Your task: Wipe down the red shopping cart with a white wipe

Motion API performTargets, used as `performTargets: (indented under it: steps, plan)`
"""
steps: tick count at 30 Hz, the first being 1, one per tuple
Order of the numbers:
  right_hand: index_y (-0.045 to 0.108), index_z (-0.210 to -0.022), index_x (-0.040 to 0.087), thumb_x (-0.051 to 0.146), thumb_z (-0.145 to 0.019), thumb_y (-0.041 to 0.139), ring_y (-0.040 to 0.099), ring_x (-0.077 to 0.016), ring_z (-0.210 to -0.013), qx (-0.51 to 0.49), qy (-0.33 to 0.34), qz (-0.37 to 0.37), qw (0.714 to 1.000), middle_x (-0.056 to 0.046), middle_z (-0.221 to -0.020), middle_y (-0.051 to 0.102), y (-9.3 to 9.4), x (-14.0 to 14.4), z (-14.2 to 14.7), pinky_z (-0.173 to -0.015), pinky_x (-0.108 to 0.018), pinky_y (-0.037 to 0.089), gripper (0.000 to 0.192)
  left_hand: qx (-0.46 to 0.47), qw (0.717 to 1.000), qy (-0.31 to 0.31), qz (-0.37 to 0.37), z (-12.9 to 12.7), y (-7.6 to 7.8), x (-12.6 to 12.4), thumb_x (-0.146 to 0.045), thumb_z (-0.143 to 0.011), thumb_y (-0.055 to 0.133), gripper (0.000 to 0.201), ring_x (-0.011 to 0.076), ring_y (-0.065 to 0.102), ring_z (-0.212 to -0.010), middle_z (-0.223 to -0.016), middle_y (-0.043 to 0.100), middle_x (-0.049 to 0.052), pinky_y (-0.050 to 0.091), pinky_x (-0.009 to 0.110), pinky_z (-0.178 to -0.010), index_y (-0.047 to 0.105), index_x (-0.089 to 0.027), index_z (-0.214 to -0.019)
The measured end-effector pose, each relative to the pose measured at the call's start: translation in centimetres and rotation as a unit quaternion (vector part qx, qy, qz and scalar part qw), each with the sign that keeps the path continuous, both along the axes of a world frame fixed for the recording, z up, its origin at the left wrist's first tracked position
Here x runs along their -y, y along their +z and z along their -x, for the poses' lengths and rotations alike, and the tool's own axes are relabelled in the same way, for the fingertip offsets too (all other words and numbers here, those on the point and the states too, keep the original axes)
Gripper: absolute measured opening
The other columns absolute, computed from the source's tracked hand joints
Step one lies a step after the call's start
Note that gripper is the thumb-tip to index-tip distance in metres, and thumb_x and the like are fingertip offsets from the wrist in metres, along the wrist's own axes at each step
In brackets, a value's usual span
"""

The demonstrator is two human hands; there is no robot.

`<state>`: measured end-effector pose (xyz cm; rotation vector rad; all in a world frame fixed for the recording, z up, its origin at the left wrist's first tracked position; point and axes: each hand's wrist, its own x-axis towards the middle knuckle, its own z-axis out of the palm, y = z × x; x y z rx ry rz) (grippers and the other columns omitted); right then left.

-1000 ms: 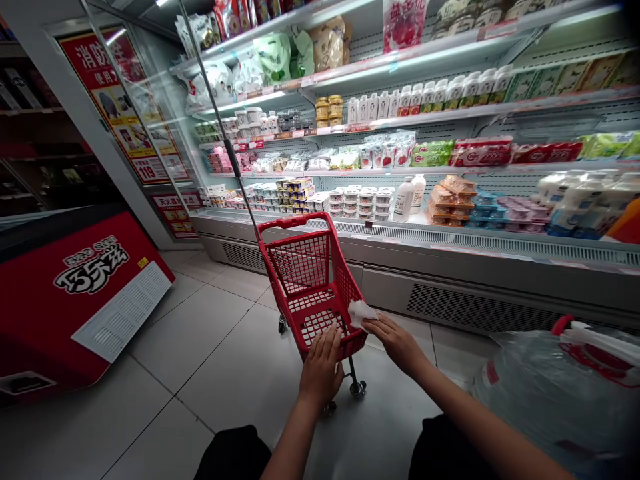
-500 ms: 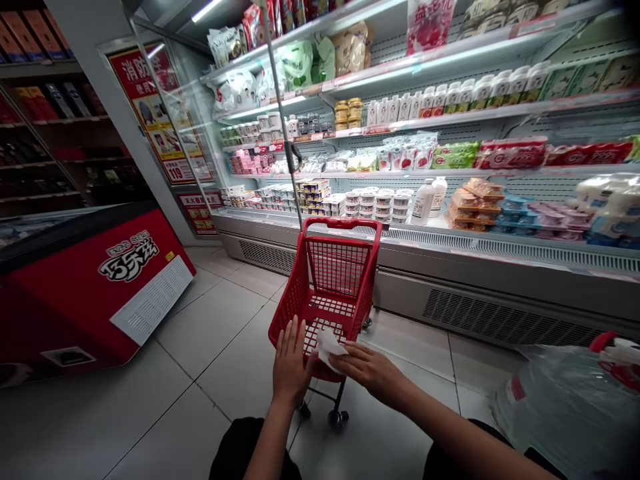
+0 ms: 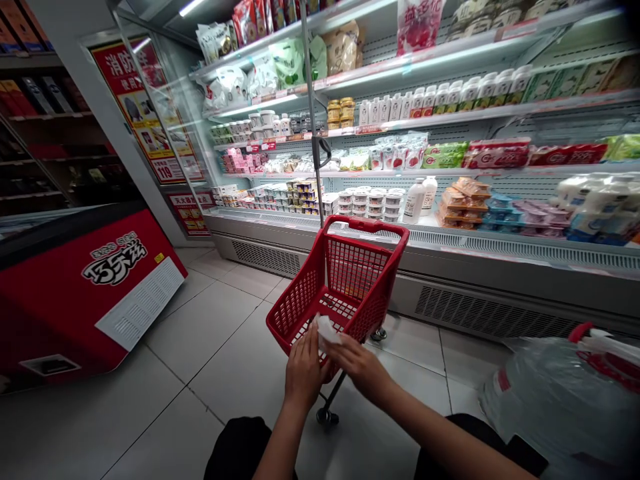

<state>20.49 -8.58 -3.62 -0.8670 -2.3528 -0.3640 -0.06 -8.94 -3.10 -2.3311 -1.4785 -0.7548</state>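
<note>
While the little red cart [image 3: 345,280] has swung round since a second ago, the right hand [image 3: 361,365] keeps its grip pinched on a white wipe [image 3: 327,329] at the cart's near rim, left hand [image 3: 304,368] flat against the basket's near wall, so looks like it's wiping along that rim.

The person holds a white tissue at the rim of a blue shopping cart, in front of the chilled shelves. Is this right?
Not quite: the shopping cart is red, not blue, as the head view shows. The right hand does hold a white tissue at its rim, in front of the chilled shelves.
</note>
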Motion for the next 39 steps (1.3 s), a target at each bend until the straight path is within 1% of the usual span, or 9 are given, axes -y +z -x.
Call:
performTargets:
  steps: [4,10,14,19,22,28,32,35,39]
  plan:
    - [0.046,-0.154,0.021,0.004,-0.095,0.048,0.054,-0.0197,-0.138,0.018,0.039,-0.009,0.999,-0.007,-0.143,0.065,0.5,-0.6,-1.3,-0.118,-0.043,0.046,0.061,-0.007,1.0,-0.009,0.008,0.6,0.5,-0.3,-0.045,-0.105,0.046,0.088,0.0291,0.062,-0.129,-0.155,0.051,0.02,0.049,0.044,-0.108,-0.009,-0.014,-0.165]
    - [0.045,-0.156,0.023,-0.002,-0.088,0.044,0.059,-0.0206,-0.133,-0.003,-0.102,-0.004,0.995,-0.007,-0.148,0.061,2.1,-6.2,-9.4,-0.117,-0.046,0.046,0.072,0.001,0.999,-0.022,0.026,1.5,1.1,-0.4,-0.051,-0.104,0.046,0.085,0.0295,0.058,-0.133,-0.153,0.053,0.018,0.047,0.045,-0.111,-0.001,-0.016,-0.166]
    - [0.047,-0.155,0.023,-0.005,-0.085,0.04,0.058,-0.0205,-0.134,-0.048,-0.125,0.01,0.991,-0.006,-0.144,0.065,1.2,-4.2,-5.8,-0.118,-0.046,0.046,0.076,0.026,0.998,-0.027,0.043,1.7,1.2,-0.8,-0.056,-0.102,0.049,0.09,0.0311,0.048,-0.144,-0.162,0.042,0.018,0.042,0.05,-0.116,-0.003,-0.02,-0.166]
    - [0.05,-0.152,0.022,0.0,-0.091,0.046,0.056,-0.018,-0.136,-0.02,0.019,0.017,0.999,-0.005,-0.145,0.063,0.2,-0.2,1.3,-0.12,-0.042,0.044,0.065,0.039,0.996,-0.036,0.069,2.3,1.3,-1.0,-0.05,-0.102,0.051,0.092,0.0304,0.039,-0.15,-0.167,0.032,0.018,0.038,0.051,-0.12,-0.009,-0.02,-0.165]
    - [0.051,-0.151,0.023,0.001,-0.091,0.048,0.059,-0.0177,-0.132,0.002,0.039,0.004,0.999,-0.005,-0.142,0.066,1.0,-1.8,-0.6,-0.119,-0.043,0.045,0.064,0.032,0.995,-0.047,0.085,3.1,1.6,-0.9,-0.051,-0.102,0.052,0.093,0.0296,0.039,-0.151,-0.167,0.032,0.017,0.038,0.051,-0.12,-0.009,-0.022,-0.165]
    - [0.067,-0.132,0.021,0.002,-0.092,0.048,0.066,-0.0224,-0.122,-0.005,-0.09,0.005,0.996,-0.007,-0.131,0.072,3.2,-7.9,-8.1,-0.118,-0.048,0.046,0.048,0.002,0.994,-0.053,0.093,5.0,2.4,-1.2,-0.058,-0.1,0.052,0.094,0.0281,0.037,-0.152,-0.168,0.031,0.014,0.038,0.047,-0.12,-0.007,-0.024,-0.166]
    - [0.064,-0.136,0.018,0.004,-0.093,0.051,0.058,-0.025,-0.134,-0.001,-0.089,-0.005,0.996,-0.01,-0.134,0.07,2.7,-6.4,-5.0,-0.121,-0.048,0.043,0.048,0.003,0.997,-0.007,0.08,3.4,2.0,-1.8,-0.061,-0.098,0.053,0.094,0.034,0.034,-0.153,-0.169,0.026,0.018,0.037,0.053,-0.119,0.001,-0.023,-0.167]
    - [0.051,-0.15,0.019,0.004,-0.093,0.049,0.05,-0.0227,-0.142,0.014,-0.044,-0.008,0.999,-0.007,-0.146,0.062,1.8,-4.5,-2.0,-0.122,-0.045,0.042,0.059,0.019,0.998,-0.002,0.059,0.3,1.5,-1.5,-0.048,-0.101,0.053,0.088,0.0336,0.031,-0.154,-0.169,0.024,0.019,0.038,0.053,-0.118,0.001,-0.02,-0.166]
    - [0.042,-0.157,0.022,0.004,-0.094,0.048,0.049,-0.0207,-0.143,0.045,-0.019,-0.012,0.999,-0.005,-0.149,0.06,2.0,-5.0,-3.9,-0.122,-0.045,0.041,0.065,0.007,0.999,-0.028,0.043,-2.1,1.2,-0.5,-0.037,-0.1,0.053,0.089,0.0294,0.037,-0.152,-0.166,0.034,0.018,0.039,0.05,-0.12,-0.003,-0.015,-0.166]
